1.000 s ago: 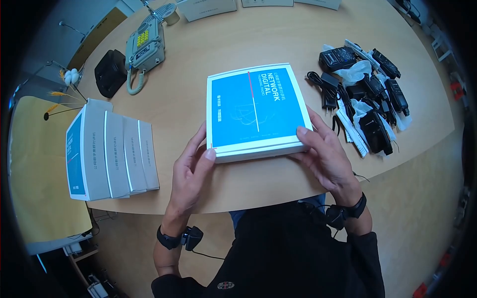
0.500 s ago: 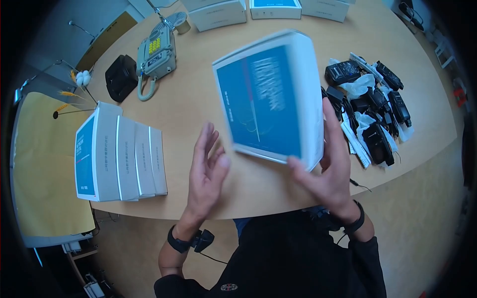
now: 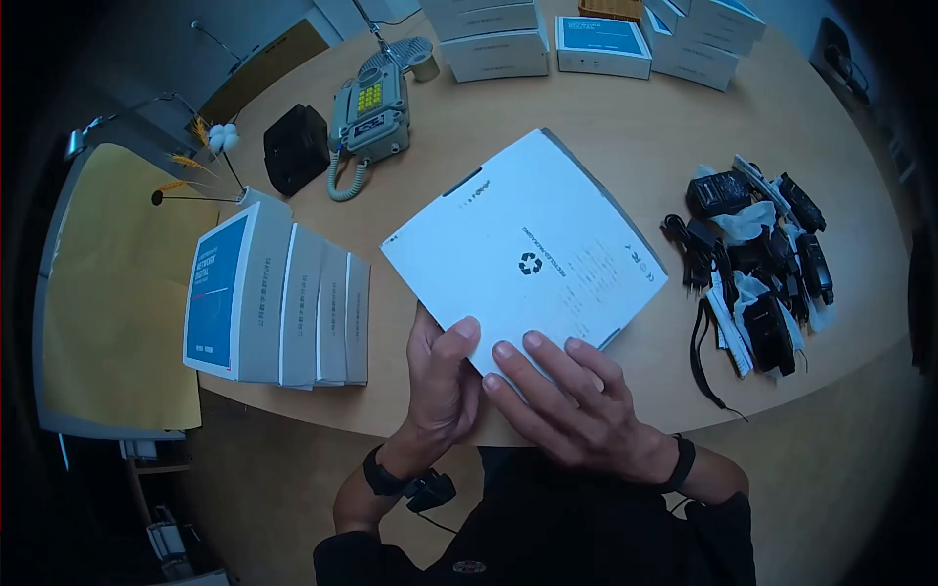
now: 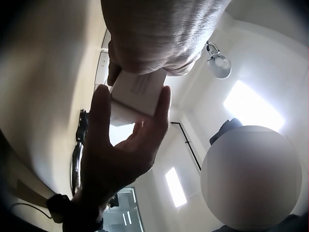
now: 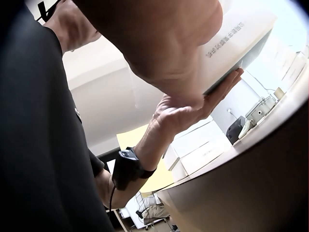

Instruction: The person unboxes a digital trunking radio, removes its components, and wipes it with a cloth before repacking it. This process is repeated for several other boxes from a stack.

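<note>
A flat white cardboard box [image 3: 532,244] is tilted above the table in the head view, its printed back with a recycling mark facing up. My left hand [image 3: 445,376] grips its lower left edge, thumb on the back face; the fingers stretch along the underside in the right wrist view. My right hand [image 3: 576,405] lies over the near corner with spread fingers on the back face. From the left wrist view, this right hand [image 4: 123,152] has the box [image 4: 137,94] between its thumb and fingers. The blue front is turned away, out of sight.
Several similar boxes [image 3: 269,303] stand in a row at the table's left edge. Radios, cables and plastic bags [image 3: 757,249] lie heaped on the right, near a black strap [image 3: 701,356]. A telephone [image 3: 371,112], a black case [image 3: 295,151] and more boxes [image 3: 601,44] are farther back.
The box has been flipped from its blue front to its white back. My left hand, off the box half a second ago, holds it again; my right hand moved over the near corner.
</note>
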